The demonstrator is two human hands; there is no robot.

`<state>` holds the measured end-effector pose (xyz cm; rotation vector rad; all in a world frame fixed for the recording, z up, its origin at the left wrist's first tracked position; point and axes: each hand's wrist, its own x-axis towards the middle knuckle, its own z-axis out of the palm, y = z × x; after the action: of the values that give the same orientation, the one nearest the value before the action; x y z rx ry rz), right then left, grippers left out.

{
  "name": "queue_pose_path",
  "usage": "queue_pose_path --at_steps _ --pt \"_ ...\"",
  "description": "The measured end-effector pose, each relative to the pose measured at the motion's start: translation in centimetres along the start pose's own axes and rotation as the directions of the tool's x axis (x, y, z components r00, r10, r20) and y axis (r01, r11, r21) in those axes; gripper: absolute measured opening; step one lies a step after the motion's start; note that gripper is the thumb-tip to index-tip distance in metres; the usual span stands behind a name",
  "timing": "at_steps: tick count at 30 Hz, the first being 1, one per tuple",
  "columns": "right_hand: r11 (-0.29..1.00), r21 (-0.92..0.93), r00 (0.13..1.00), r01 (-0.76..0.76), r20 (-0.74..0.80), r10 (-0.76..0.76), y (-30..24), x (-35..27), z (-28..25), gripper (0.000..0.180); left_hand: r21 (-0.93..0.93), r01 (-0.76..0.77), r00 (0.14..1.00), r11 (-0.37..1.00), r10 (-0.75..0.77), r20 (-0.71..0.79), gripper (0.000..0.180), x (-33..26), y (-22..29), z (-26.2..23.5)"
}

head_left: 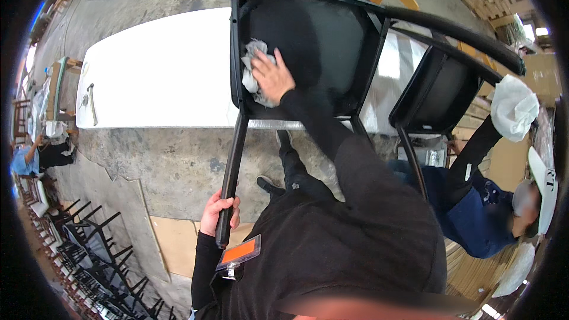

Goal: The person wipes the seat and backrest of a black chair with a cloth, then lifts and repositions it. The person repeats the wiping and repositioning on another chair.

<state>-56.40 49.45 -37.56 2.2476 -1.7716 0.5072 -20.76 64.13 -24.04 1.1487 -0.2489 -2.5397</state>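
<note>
A: What are the hands doing?

B: The left hand (218, 212) is wrapping its fingers shut round a leg (230, 179) of the black chair (308, 41); the chair is lying tipped over with its seat underside facing up toward the person, resting against the edge of the white table (154, 71); I judge the grip on the leg is steadying it while the other hand works.

A: And the right?

B: The right hand (271, 76) is pressing a grey rag (253, 74) flat against the underside, near its left frame edge; the fingers are lying spread and slightly curled over the cloth, pinning it rather than closing round it; tipping the chair this way is likely what is bringing that surface within reach.

A: Any room around it?

B: Bare concrete floor (178, 166) is lying open to the left below the table; lower left, a stack of black chairs (95, 249) is crowding the corner; to the right a second black chair (438, 89) is standing close, nearly touching the first, and a co-worker (474, 207) in blue is reaching up beside it holding a white cloth (512, 106); so the right side is looking tight, the left freer.
</note>
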Motion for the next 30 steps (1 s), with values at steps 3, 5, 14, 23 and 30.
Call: queue_pose_path --at_steps 3,5,14,23,30 --pt "0.97 -0.239 0.974 -0.045 -0.225 -0.01 7.9 1.8 -3.2 0.027 -0.009 -0.013 0.999 1.0 0.014 0.042 0.054 0.0 -0.1 0.0" --pt "0.878 -0.206 0.878 -0.432 -0.321 0.356 11.5 0.3 -6.5 0.018 0.004 -0.002 1.0 1.0 0.002 0.03 0.055 0.0 -0.1 0.0" --pt "0.527 -0.038 0.522 -0.849 -0.219 0.825 6.8 1.1 -2.8 0.061 0.07 0.004 1.0 0.998 -0.004 -0.007 0.055 0.2 0.5 0.8" --pt "0.99 0.091 0.994 -0.105 -0.011 0.106 -2.0 -4.5 -3.2 0.023 0.09 0.002 1.0 0.996 -0.001 -0.011 0.057 0.0 0.7 1.2" --pt "0.927 -0.096 0.864 -0.363 -0.408 0.296 8.1 4.0 -5.8 0.026 0.071 0.0 1.0 0.997 0.001 -0.017 0.057 0.2 0.3 0.7"
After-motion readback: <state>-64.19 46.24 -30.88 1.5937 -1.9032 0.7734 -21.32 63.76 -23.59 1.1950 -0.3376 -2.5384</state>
